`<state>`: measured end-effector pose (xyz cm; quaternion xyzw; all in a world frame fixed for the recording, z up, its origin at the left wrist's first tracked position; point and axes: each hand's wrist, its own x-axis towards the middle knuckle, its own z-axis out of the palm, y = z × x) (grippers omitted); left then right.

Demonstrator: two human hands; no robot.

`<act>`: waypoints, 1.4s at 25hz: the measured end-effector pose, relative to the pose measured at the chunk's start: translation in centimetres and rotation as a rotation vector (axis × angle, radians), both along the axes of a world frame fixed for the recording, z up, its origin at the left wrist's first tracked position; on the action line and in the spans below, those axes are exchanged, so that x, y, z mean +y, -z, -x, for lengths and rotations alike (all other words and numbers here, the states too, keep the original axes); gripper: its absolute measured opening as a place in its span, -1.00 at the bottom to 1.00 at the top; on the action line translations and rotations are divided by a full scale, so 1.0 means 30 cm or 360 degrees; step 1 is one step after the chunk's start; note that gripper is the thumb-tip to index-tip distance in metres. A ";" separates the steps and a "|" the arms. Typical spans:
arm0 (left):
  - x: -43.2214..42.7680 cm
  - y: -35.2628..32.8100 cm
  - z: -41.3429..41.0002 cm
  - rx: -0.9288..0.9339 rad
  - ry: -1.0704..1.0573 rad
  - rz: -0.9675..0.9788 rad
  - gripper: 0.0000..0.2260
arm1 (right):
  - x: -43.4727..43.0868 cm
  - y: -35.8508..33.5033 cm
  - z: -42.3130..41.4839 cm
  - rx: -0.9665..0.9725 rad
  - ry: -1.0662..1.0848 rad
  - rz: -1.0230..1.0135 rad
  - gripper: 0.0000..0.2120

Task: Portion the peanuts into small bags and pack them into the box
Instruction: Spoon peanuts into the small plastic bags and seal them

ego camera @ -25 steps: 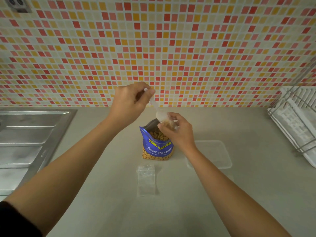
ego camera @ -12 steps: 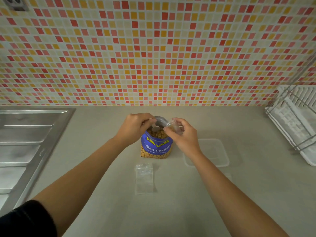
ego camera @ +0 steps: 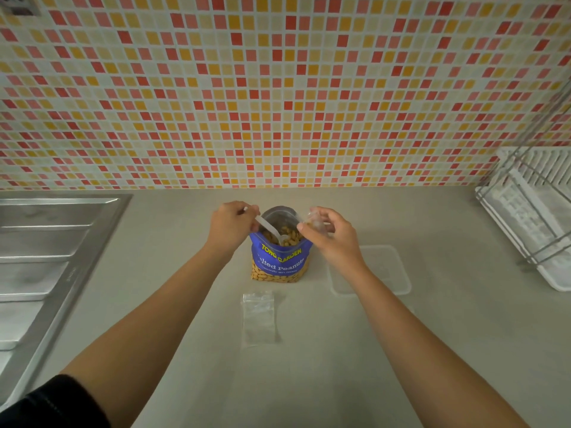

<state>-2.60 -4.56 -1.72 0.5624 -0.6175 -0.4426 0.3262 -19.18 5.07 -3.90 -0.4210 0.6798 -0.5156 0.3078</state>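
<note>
Lowered from above, left hand (ego camera: 230, 225) sits at frame centre, grip pinching one spoon (ego camera: 268, 227), its bowl down in the peanuts of one blue pouch (ego camera: 279, 262). Right hand (ego camera: 333, 240) pinches one small bag (ego camera: 315, 220) beside the pouch mouth. Step: scooping; next, likely tip the load into that bag. One spare bag (ego camera: 259, 316) lies on the surface (ego camera: 309, 381) below, one clear box (ego camera: 389, 273) to the right.
</note>
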 end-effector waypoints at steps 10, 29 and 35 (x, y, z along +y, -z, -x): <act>-0.035 0.032 0.001 0.0290 -0.0352 -0.0333 -0.77 | 0.001 -0.011 0.014 -0.0009 -0.0010 -0.0062 -0.57; -0.175 -0.184 -0.036 0.0442 -0.0275 -0.0317 -0.83 | -0.027 -0.058 -0.039 0.0674 -0.0076 -0.0191 -0.45; -0.115 -0.319 0.041 -0.0026 0.0205 0.0229 -0.82 | -0.050 -0.064 -0.089 0.0397 0.0001 -0.0096 -0.55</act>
